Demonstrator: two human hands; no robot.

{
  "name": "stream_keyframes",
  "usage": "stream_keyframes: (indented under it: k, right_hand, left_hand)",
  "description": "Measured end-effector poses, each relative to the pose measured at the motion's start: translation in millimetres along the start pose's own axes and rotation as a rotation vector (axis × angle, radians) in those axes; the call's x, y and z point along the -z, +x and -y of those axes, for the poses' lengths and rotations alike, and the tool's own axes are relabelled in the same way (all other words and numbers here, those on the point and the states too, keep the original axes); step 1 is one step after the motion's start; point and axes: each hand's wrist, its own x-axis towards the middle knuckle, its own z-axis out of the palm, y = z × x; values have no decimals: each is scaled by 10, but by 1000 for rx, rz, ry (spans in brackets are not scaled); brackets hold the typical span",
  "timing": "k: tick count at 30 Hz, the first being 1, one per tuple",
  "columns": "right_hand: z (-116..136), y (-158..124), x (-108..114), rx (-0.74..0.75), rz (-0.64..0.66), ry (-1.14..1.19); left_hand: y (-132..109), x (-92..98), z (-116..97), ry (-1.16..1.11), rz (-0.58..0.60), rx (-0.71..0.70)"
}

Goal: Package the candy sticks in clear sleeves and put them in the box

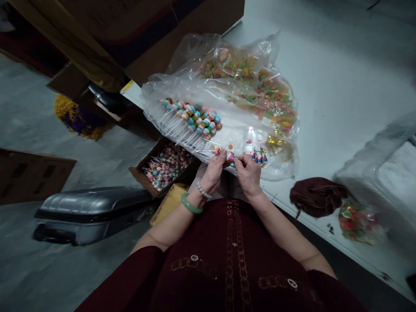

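Here we go, straight down from the head camera: the person's left hand (212,173) and right hand (248,175) are up close together at the near edge of a clear plastic bag (169,93), and the fingers (221,157) of both hands are clamped on a small pink candy (229,158). It sits right between the hands, too small to make out in detail. Just past it, inside the bag, lies a neat row of candy skewers (191,117) on white sticks, with a heap of sugary gummy rings (256,86) farther up. Beside the right hand there's a small white bottle (249,145), and next to that a gold tinsel bow (276,145). The bag rests on a white desk (328,73), which also carries a crumpled maroon cloth (316,197) and a small bag of gummy candy (355,223) off to the right. Down to the left, a cardboard box of lollipops (165,167) sits just beside the left forearm, with a grey suitcase (91,214) lying on the concrete floor (29,95). On the left wrist, a jade bangle (191,203) and a pale bead bracelet (204,189)!
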Motion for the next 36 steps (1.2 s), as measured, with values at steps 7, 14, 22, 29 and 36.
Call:
stream_keyframes:
  k: [7,14,22,29,36]
  right_hand:
    - [7,-54,-2,66,-16,68]
    - [-104,-147,136,26,85,173]
    - [22,-38,-86,-209,249,615]
    - [-11,78,-54,-390,357,840]
    - [14,80,-9,-108,271,493]
  left_hand:
    - [1,-64,68,-90,8,18]
    - [-3,-33,-41,-118,-5,49]
    - [-27,-34,53,-96,-60,-27]
    - [64,163,-292,-208,31,230]
    - [165,114,-377,-238,-31,120]
